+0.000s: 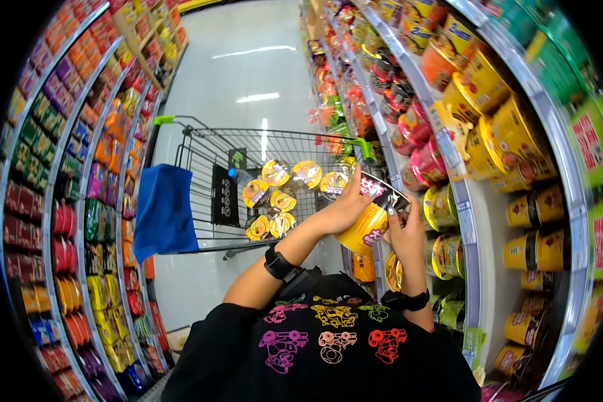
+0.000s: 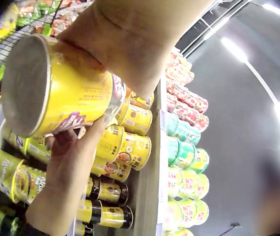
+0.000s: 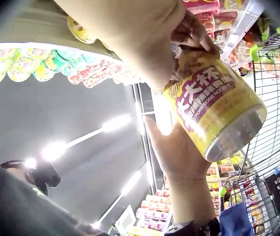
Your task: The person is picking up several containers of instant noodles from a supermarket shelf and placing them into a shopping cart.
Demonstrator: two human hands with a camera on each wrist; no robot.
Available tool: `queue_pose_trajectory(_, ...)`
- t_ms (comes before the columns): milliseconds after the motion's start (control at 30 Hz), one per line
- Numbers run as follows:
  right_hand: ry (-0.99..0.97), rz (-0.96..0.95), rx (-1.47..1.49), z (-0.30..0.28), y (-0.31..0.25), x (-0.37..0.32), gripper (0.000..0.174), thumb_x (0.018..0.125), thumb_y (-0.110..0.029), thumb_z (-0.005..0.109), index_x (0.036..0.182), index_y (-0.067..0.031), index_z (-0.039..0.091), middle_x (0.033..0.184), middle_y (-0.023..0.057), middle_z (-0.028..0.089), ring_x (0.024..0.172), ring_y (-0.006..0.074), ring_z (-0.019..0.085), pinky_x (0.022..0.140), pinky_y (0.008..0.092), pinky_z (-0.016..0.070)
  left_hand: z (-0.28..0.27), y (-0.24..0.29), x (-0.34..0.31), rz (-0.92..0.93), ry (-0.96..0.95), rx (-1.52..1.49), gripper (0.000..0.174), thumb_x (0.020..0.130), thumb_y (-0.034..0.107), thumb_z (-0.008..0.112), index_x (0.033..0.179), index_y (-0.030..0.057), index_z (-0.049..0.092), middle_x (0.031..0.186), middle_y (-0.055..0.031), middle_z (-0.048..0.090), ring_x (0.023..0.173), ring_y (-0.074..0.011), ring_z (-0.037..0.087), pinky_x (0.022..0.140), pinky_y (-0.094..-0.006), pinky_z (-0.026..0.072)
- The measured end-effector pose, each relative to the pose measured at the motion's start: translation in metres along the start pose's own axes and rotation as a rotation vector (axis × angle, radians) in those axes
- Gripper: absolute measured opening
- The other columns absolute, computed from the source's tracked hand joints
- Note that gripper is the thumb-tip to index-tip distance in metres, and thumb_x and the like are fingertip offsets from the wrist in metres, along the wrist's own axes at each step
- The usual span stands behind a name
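Observation:
A large yellow instant noodle cup [image 1: 363, 231] with purple lettering is held between both hands above the near side of the shopping cart. My left hand [image 1: 345, 209] grips it from the left, near the black-and-pink lid. On the other side, my right hand [image 1: 407, 234] holds it by the lid end, fingers bent at the rim. The cup lies tilted; its pale base [image 2: 26, 86] faces the left wrist camera. In the right wrist view, the left hand [image 3: 182, 152] is against the cup's side, its fingers partly hidden behind the cup.
The wire shopping cart [image 1: 204, 144] holds several yellow-lidded noodle cups [image 1: 275, 173] and a blue-capped bottle [image 1: 238, 175]. A blue cloth [image 1: 164, 211] hangs over its left end. Shelves of noodle cups [image 1: 509, 137] stand close on the right, packet shelves [image 1: 67, 221] on the left.

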State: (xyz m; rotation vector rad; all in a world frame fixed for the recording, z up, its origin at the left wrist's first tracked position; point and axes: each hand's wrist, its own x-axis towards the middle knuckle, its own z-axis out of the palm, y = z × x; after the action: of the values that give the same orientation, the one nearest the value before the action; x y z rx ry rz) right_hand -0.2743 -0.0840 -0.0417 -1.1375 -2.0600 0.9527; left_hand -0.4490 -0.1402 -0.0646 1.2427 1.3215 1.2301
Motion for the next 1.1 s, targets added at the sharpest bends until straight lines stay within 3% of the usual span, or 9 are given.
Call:
queue_pose_trajectory(200, -0.041, -0.054, 0.104, 0.064, 0.026, 0.037, 0.042, 0.091, -0.022, 0.049, 0.127, -0.0051, 0.035, 0.111, 0.0179, 0.056, 0.102, 0.0243, 0.057, 0.083, 0.0336, 0.0442, -0.020, -0.083, 0.034, -0.026, 0.377, -0.195, 0.066, 0.091, 0.029, 0.040, 0.140, -0.0023, 0.008, 0.137, -0.0261, 0.028, 0.128, -0.0320, 0.030, 0.105, -0.0325, 0.0229)
queue_pose_trajectory(300, -0.068, 0.298, 0.312, 0.094, 0.051, 0.051, 0.047, 0.093, -0.023, 0.044, 0.135, -0.0085, 0.027, 0.084, 0.0098, 0.059, 0.069, 0.0139, 0.060, 0.054, 0.0239, 0.0444, -0.039, -0.099, 0.041, -0.173, 0.389, -0.554, 0.062, 0.091, 0.028, 0.041, 0.141, 0.0029, 0.014, 0.134, -0.0228, 0.035, 0.121, -0.0290, 0.038, 0.100, -0.0320, 0.0303)
queue_pose_trajectory(400, -0.039, 0.562, 0.522, 0.124, 0.057, 0.065, 0.045, 0.093, -0.028, 0.044, 0.133, -0.0099, 0.032, 0.079, 0.0082, 0.058, 0.059, 0.0102, 0.056, 0.038, 0.0212, 0.0367, -0.051, -0.093, 0.038, -0.389, 0.406, -0.780, 0.057, 0.092, 0.034, 0.040, 0.141, 0.0138, 0.019, 0.134, -0.0164, 0.036, 0.119, -0.0247, 0.040, 0.097, -0.0314, 0.0326)
queue_pose_trajectory(500, -0.108, 0.576, 0.325, 0.159, 0.103, 0.078, 0.040, 0.092, -0.031, 0.045, 0.124, -0.0069, 0.044, 0.085, 0.0111, 0.061, 0.067, 0.0163, 0.059, 0.049, 0.0265, 0.0453, -0.065, -0.104, 0.032, -0.524, 0.402, -0.851, 0.059, 0.090, 0.042, 0.042, 0.140, 0.0210, 0.020, 0.136, -0.0093, 0.035, 0.123, -0.0249, 0.035, 0.101, -0.0432, 0.0235)
queue_pose_trajectory(533, -0.043, 0.320, 0.048, 0.170, 0.108, 0.077, 0.038, 0.091, -0.033, 0.046, 0.114, -0.0040, 0.052, 0.094, 0.0153, 0.062, 0.080, 0.0256, 0.061, 0.068, 0.0349, 0.0477, -0.068, -0.119, 0.031, -0.561, 0.388, -0.862, 0.058, 0.090, 0.043, 0.042, 0.140, 0.0218, 0.021, 0.136, -0.0074, 0.035, 0.124, -0.0249, 0.033, 0.102, -0.0469, 0.0209)
queue_pose_trajectory(600, -0.107, 0.437, -0.017, 0.190, 0.126, 0.076, 0.040, 0.090, -0.036, 0.046, 0.110, -0.0032, 0.052, 0.097, 0.0194, 0.062, 0.089, 0.0342, 0.059, 0.078, 0.0402, 0.0440, -0.075, -0.142, 0.026, -0.601, 0.337, -0.952, 0.055, 0.089, 0.045, 0.039, 0.137, 0.0243, 0.024, 0.137, -0.0007, 0.034, 0.127, -0.0250, 0.029, 0.100, -0.0578, 0.0128)
queue_pose_trajectory(800, -0.315, 0.494, -0.234, 0.246, 0.171, 0.064, 0.037, 0.088, -0.036, 0.049, 0.109, -0.0055, 0.051, 0.095, 0.0145, 0.062, 0.086, 0.0272, 0.060, 0.075, 0.0374, 0.0466, -0.073, -0.254, 0.025, -0.890, 0.408, -0.900, 0.040, 0.091, 0.042, 0.032, 0.123, 0.0201, 0.042, 0.119, -0.0026, 0.051, 0.112, -0.0211, 0.045, 0.094, -0.0524, 0.0264)
queue_pose_trajectory(933, -0.404, 1.153, 0.394, 0.269, 0.204, 0.061, 0.035, 0.089, -0.038, 0.048, 0.109, -0.0100, 0.048, 0.094, 0.0054, 0.061, 0.080, 0.0197, 0.060, 0.068, 0.0386, 0.0487, -0.072, -0.305, 0.022, -0.933, 0.429, -0.924, 0.038, 0.088, 0.034, 0.039, 0.113, 0.0073, 0.047, 0.103, -0.0093, 0.057, 0.096, -0.0226, 0.055, 0.077, -0.0406, 0.0436)
queue_pose_trajectory(1100, -0.347, 1.306, 0.533, 0.286, 0.216, 0.070, 0.037, 0.088, -0.035, 0.050, 0.116, -0.0113, 0.043, 0.108, 0.0068, 0.055, 0.089, 0.0223, 0.057, 0.078, 0.0436, 0.0439, -0.057, -0.378, 0.018, -1.074, 0.377, -0.832, 0.050, 0.085, 0.031, 0.047, 0.125, 0.0030, 0.034, 0.107, -0.0120, 0.052, 0.095, -0.0252, 0.053, 0.073, -0.0400, 0.0465)
